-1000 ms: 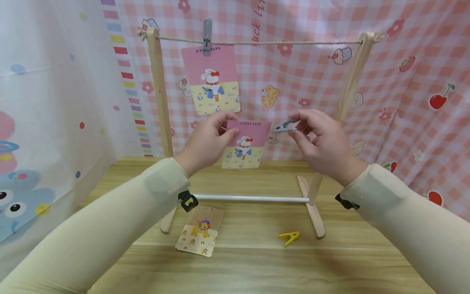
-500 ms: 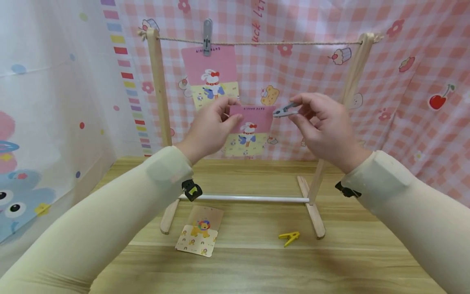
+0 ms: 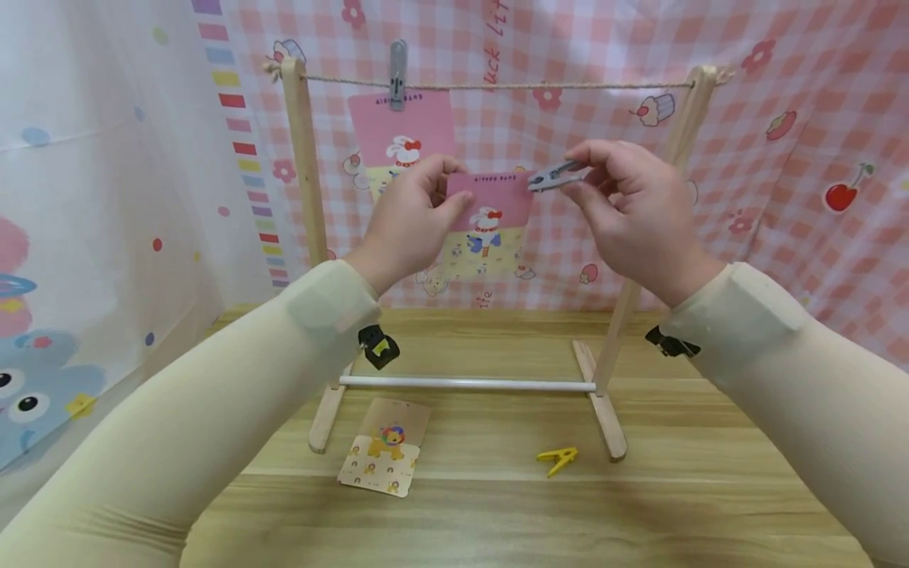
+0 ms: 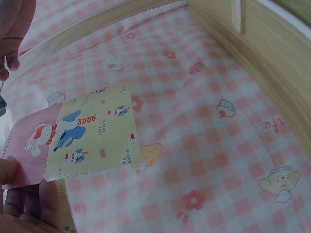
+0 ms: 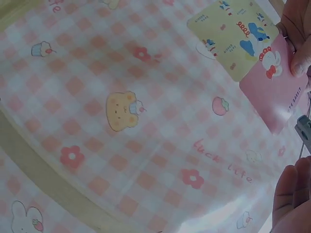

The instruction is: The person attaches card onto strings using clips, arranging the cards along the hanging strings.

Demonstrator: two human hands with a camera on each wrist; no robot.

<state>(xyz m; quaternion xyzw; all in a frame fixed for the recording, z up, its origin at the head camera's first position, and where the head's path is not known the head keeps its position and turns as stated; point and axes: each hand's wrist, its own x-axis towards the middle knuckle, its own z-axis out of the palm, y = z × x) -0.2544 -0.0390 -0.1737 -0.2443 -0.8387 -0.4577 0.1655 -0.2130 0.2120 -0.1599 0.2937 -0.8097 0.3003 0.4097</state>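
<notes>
The left hand (image 3: 415,213) pinches a thin, flat rabbit card (image 3: 486,229) by its left edge, thumb on the printed face. Its upper part is pink, the lower pale yellow, with rounded corners. The right hand (image 3: 635,209) pinches a smooth grey clothespin (image 3: 552,177) by its handles, its tip at the card's upper right corner; whether they touch I cannot tell. Both lie below a twisted-fibre rope (image 3: 533,86), where a grey clip (image 3: 398,75) holds a matching hung card (image 3: 401,130). The rope spans two pale wooden posts (image 3: 304,158), joined low down by a glossy white rod (image 3: 469,383). On the wood-grained table (image 3: 497,521) lie a tan lion card (image 3: 383,450) and a V-shaped yellow clothespin (image 3: 559,460). Behind hangs soft pink gingham cloth (image 3: 589,237).

Compared with a second ago, both hands are higher, nearer the rope; the left now covers the hung card's lower part. The lion card and yellow clothespin have stayed put.
</notes>
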